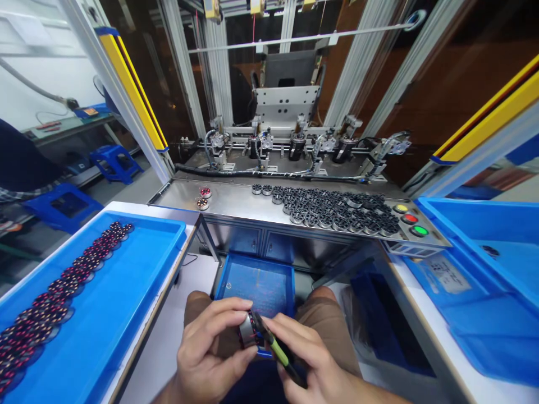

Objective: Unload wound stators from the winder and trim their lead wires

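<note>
My left hand (pixel 214 345) holds a round motor stator (pixel 248 331) between its thumb and fingers, with a metal outer ring and reddish windings at its edge. In my right hand (pixel 309 353) is a pair of pliers (pixel 278 349) with green and black handles. The dark tip of the pliers is at the stator's right face; whether the jaws are open is too small to tell. Both hands are above my lap, in front of a blue tray (pixel 256 280) that lies low between my knees, with a small ring (pixel 228 285) in it.
Several dark metal rings (pixel 324 207) crowd the steel bench, with two red-wound stators (pixel 202 203) at its left. A blue tray (pixel 143 269) at left holds rows of wound stators. Coloured buttons (pixel 409 219) and a blue bin (pixel 497 224) are at right. Machine fixtures (pixel 297 147) stand behind.
</note>
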Motion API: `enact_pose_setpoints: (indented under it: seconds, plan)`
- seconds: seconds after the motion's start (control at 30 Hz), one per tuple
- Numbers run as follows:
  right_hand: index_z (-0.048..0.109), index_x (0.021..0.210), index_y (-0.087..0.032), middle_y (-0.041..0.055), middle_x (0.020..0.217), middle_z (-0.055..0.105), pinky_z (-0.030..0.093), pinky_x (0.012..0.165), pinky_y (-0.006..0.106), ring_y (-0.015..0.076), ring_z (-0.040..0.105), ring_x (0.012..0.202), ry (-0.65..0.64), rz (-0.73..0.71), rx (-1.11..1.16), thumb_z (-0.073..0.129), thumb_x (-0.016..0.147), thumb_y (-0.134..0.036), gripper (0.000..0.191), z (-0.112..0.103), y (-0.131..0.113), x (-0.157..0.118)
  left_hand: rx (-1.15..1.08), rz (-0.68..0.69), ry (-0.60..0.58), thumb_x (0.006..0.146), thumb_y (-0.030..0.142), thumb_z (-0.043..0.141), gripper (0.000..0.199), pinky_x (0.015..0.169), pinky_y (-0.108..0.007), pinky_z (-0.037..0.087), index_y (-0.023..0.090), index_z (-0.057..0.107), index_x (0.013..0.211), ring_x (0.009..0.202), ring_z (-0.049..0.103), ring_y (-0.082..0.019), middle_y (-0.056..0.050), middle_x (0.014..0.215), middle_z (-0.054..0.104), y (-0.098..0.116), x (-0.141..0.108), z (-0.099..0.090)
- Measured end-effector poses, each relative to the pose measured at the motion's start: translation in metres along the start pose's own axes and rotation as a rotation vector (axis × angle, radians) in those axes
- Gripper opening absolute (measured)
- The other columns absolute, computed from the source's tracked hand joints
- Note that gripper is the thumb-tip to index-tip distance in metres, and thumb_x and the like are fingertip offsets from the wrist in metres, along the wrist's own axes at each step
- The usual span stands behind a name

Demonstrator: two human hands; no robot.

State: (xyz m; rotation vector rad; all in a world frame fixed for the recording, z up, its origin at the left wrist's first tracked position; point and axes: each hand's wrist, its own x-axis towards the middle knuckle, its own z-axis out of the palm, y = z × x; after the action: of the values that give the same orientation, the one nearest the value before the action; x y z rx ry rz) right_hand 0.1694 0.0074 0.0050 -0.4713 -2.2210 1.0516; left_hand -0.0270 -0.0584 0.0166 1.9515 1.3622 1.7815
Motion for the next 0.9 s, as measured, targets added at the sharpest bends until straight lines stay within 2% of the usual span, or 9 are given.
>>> enact_pose_setpoints:
  seconds: [0.1,0.2,0.3,0.47,0.63,0.77,0.9]
  plan:
    - [0.052,0.139,-0.018,0.0092,0.095,0.072,0.058,0.077,0.030,0.0229,0.069,0.085,-0.009,0.071,0.000,0.050,0.070,-0.008,0.069,0.001,0.001,-0.001,-0.006,-0.035,0.002,0.079,0.018,0.074,0.036,0.080,-0.034,0.062,0.018,0.065,0.114,0.096,0.071,-0.024,-0.013,0.105,0.072,-0.003,-0.004,0.001]
    - [0.054,0.138,-0.018,0.0102,0.102,0.073,0.056,0.091,0.036,0.0234,0.069,0.094,0.021,0.171,-0.020,0.051,0.073,-0.008,0.066,0.000,0.003,0.003,-0.031,-0.100,0.019,0.080,0.021,0.074,0.034,0.086,-0.039,0.060,0.020,0.065,0.113,0.106,0.067,-0.027,-0.014,0.115,0.068,-0.008,-0.007,0.001]
    - [0.056,0.136,-0.020,0.0101,0.105,0.073,0.053,0.097,0.040,0.0243,0.067,0.103,0.037,0.243,-0.030,0.052,0.075,-0.009,0.062,-0.005,0.006,0.007,-0.084,-0.071,-0.002,0.083,0.019,0.070,0.029,0.089,-0.039,0.060,0.022,0.066,0.111,0.109,0.066,-0.025,-0.012,0.126,0.060,-0.012,-0.008,-0.002]
    - [0.055,0.137,-0.021,0.0102,0.101,0.072,0.056,0.090,0.039,0.0228,0.068,0.096,-0.019,0.292,0.067,0.056,0.078,-0.012,0.060,-0.016,0.006,-0.001,0.104,-0.029,0.004,0.077,0.008,0.073,0.052,0.090,-0.039,0.060,0.023,0.059,0.124,0.108,0.067,-0.025,-0.012,0.123,0.063,-0.014,-0.008,-0.007]
    - [0.051,0.139,-0.021,0.0096,0.096,0.069,0.058,0.077,0.032,0.0171,0.067,0.080,-0.054,0.339,0.264,0.053,0.080,-0.010,0.060,-0.024,-0.007,-0.016,0.261,0.008,-0.033,0.079,0.012,0.072,0.042,0.087,-0.037,0.062,0.025,0.063,0.118,0.107,0.068,-0.025,-0.010,0.119,0.067,-0.014,-0.008,-0.010]
    - [0.046,0.142,-0.023,0.0094,0.102,0.065,0.058,0.077,0.032,0.0158,0.066,0.081,-0.111,0.379,0.488,0.054,0.079,-0.011,0.064,-0.026,-0.014,-0.021,0.269,0.080,-0.045,0.079,0.006,0.070,0.047,0.092,-0.037,0.060,0.023,0.062,0.122,0.108,0.068,-0.025,-0.010,0.119,0.068,-0.015,-0.006,-0.011]
    - [0.044,0.143,-0.027,0.0097,0.108,0.062,0.057,0.083,0.036,0.0180,0.066,0.090,-0.217,0.393,0.598,0.057,0.082,-0.018,0.063,-0.027,-0.014,-0.020,0.248,0.134,-0.065,0.079,-0.004,0.064,0.053,0.097,-0.037,0.058,0.021,0.060,0.126,0.111,0.067,-0.024,-0.010,0.119,0.070,-0.015,-0.001,-0.010]
